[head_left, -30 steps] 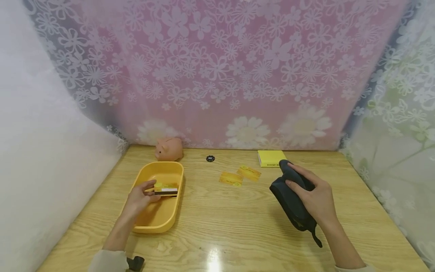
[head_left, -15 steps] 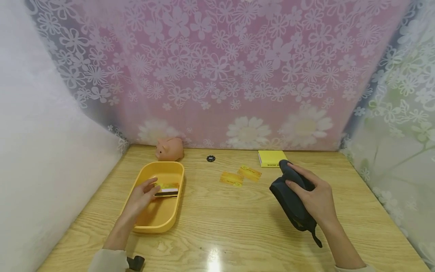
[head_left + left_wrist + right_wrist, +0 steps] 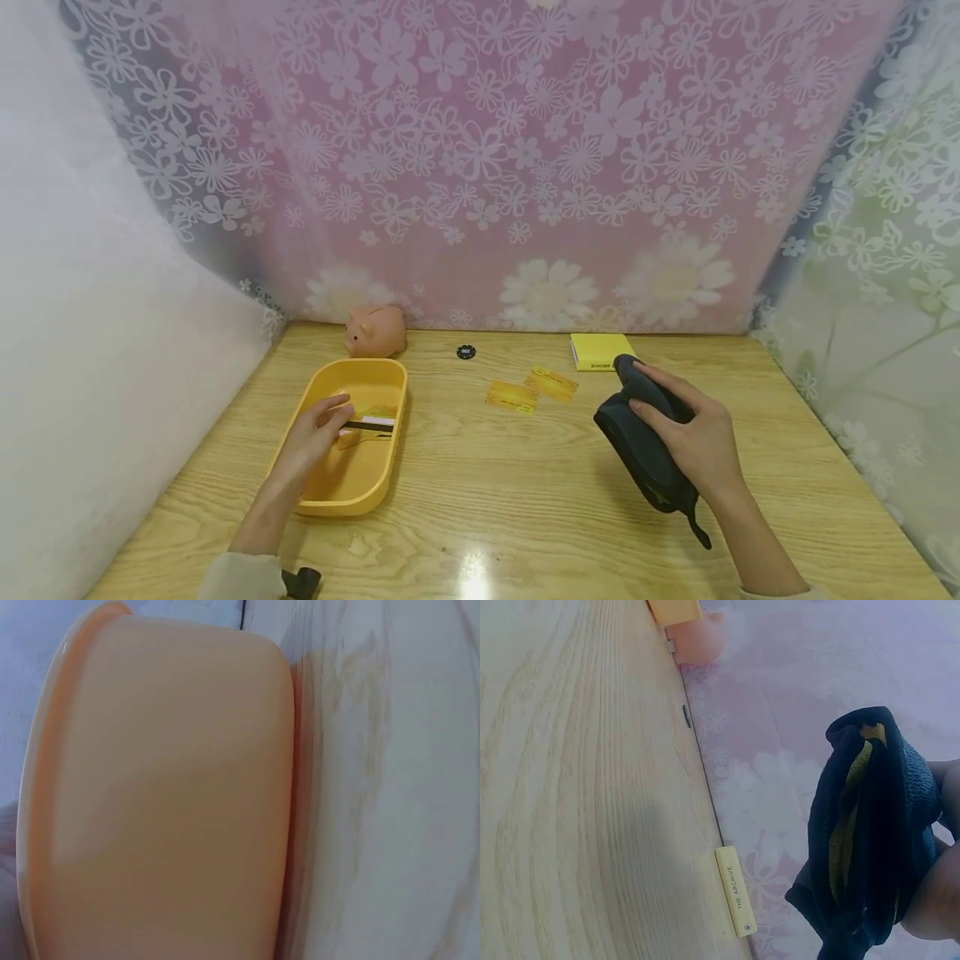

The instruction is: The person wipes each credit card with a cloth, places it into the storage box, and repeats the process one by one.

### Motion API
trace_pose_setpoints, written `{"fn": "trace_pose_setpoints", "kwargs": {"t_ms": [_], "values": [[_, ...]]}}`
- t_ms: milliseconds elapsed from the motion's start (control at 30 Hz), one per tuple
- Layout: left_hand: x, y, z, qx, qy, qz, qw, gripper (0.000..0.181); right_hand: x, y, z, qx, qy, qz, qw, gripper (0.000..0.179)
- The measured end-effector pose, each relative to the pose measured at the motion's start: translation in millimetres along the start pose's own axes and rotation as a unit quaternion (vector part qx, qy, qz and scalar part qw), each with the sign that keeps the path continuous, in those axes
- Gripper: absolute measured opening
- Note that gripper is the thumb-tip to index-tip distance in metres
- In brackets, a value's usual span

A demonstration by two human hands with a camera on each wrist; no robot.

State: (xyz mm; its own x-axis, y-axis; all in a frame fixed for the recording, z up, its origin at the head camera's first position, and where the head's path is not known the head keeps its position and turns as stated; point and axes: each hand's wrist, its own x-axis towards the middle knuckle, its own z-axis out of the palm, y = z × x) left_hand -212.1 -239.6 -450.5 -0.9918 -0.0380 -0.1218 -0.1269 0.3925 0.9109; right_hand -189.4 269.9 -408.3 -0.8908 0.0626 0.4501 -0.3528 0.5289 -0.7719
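Inside the yellow tray [image 3: 399,392], my left hand [image 3: 311,433] has its thumb and fingers at the left end of a yellow card [image 3: 371,426] with a black stripe, pinching it there. The hand partly covers the card, and a second thin yellow piece [image 3: 365,440] shows just beneath it. My right hand [image 3: 697,437] grips a dark blue zip pouch [image 3: 647,454] above the right side of the table, thumb on the near side. A strap hangs from the pouch's lower end. The right wrist view shows the pouch's opening [image 3: 845,825] parted, with yellow within.
Two more yellow-orange cards [image 3: 512,396] lie mid-table. Behind are a black chip [image 3: 466,352], a pink piggy bank [image 3: 377,331] and a yellow book [image 3: 600,350] marked "THE ARCHIVE". Flowered cloth [image 3: 480,167] hangs behind the wooden table [image 3: 480,483].
My left thumb has moved up toward the fingers, and the striped card has tilted so its face looks narrower. The right hand and pouch have stayed nearly still.
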Motion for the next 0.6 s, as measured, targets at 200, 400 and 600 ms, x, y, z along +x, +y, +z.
{"fn": "trace_pose_setpoints", "kwargs": {"t_ms": [200, 400, 600], "values": [[0.2, 1.9, 1.2, 0.002, 0.014, -0.005, 0.9999, 0.07, 0.0, 0.1, 0.1, 0.003, -0.001, 0.003, 1.0, 0.052], [0.8, 8.1, 4.4, -0.001, 0.036, 0.007, 0.9993, 0.061, 1.0, -1.8, -0.2, 0.003, -0.001, 0.005, 1.0, 0.052], [-0.3, 33.0, 18.7, 0.01, 0.036, 0.06, 0.9975, 0.059, 4.2, -2.8, 0.4, -0.008, 0.001, 0.0, 1.0, 0.052]]}}
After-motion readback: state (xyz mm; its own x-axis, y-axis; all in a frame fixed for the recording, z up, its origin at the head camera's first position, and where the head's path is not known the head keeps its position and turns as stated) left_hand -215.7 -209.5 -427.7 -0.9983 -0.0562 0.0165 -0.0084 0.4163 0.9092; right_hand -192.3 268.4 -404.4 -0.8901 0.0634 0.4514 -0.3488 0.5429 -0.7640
